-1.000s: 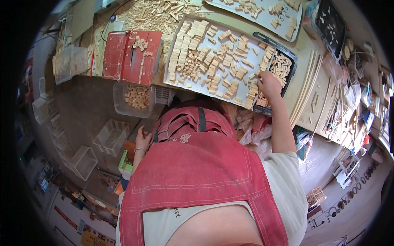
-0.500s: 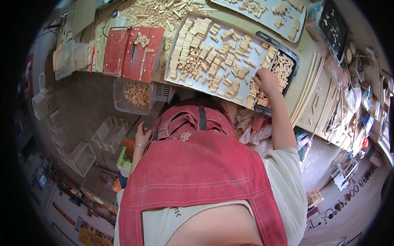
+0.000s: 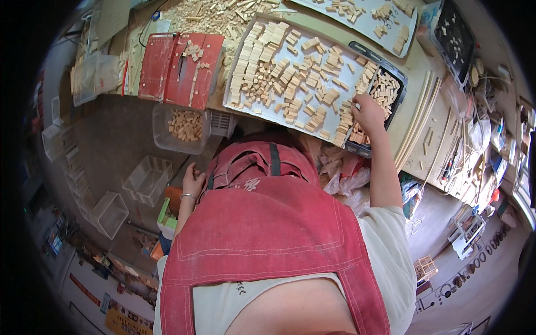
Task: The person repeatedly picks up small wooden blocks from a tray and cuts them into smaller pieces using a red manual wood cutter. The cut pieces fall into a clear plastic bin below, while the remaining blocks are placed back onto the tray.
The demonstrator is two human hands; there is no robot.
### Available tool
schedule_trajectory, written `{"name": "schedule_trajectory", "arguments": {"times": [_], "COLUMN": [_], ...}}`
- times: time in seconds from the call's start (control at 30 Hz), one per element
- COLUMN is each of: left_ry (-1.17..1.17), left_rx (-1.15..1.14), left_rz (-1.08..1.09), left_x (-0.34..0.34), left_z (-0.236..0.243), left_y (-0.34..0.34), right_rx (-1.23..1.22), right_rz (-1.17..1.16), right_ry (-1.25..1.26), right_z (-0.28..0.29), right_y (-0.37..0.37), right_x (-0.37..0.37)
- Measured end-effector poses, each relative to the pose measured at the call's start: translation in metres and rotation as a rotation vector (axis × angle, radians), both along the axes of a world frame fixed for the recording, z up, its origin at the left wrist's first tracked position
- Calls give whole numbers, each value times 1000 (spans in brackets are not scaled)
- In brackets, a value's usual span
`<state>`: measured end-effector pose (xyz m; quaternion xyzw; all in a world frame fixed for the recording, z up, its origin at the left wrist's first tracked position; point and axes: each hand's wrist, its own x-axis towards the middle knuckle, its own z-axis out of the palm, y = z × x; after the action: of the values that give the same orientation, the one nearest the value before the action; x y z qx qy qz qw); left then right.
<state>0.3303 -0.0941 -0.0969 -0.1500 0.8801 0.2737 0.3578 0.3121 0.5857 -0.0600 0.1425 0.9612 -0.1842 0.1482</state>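
Right hand (image 3: 367, 113) fingers curled over wood blocks (image 3: 290, 78) (grip unclear); left hand (image 3: 192, 181) loosely closed, empty.

A pale wooden surface (image 3: 416, 72) is seen along the top of the view, lit by bright, even light. Below it, a dull brown floor (image 3: 106, 139) is spread with clear plastic bins (image 3: 146, 178), some standing empty. To the right, crowded shelves (image 3: 491, 139) of small tools and oddments are ranged along the edge.
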Motion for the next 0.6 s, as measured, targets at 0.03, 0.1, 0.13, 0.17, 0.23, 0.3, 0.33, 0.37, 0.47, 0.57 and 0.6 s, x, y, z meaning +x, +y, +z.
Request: {"name": "schedule_trajectory", "arguments": {"times": [0.03,0.1,0.13,0.17,0.23,0.3,0.33,0.37,0.47,0.57,0.6], "left_ry": [1,10,14,10,2,-11,-18,-17,-18,-22,-17], "left_rx": [0,-17,-25,-22,-17,-23,-25,-27,-27,-20,-17], "left_rz": [-6,-30,-42,-35,-22,-12,-7,-8,-10,-4,1], "left_x": [1,2,3,4,7,4,2,3,5,7,7], "left_z": [1,0,0,-1,-3,3,6,6,5,1,1], "left_y": [0,-1,-1,-2,-4,2,6,5,3,0,1], "right_rx": [-5,1,4,7,13,19,22,33,43,12,4], "right_rz": [32,50,59,61,67,55,48,43,36,58,73], "right_ry": [-33,-76,-97,-99,-103,-78,-66,-66,-67,-67,-66], "right_z": [4,5,5,4,0,-5,-7,-6,0,-1,-7], "right_y": [1,0,0,-1,-1,1,1,1,-1,-5,-6], "right_x": [0,2,3,3,4,6,7,6,0,-6,-6]}}
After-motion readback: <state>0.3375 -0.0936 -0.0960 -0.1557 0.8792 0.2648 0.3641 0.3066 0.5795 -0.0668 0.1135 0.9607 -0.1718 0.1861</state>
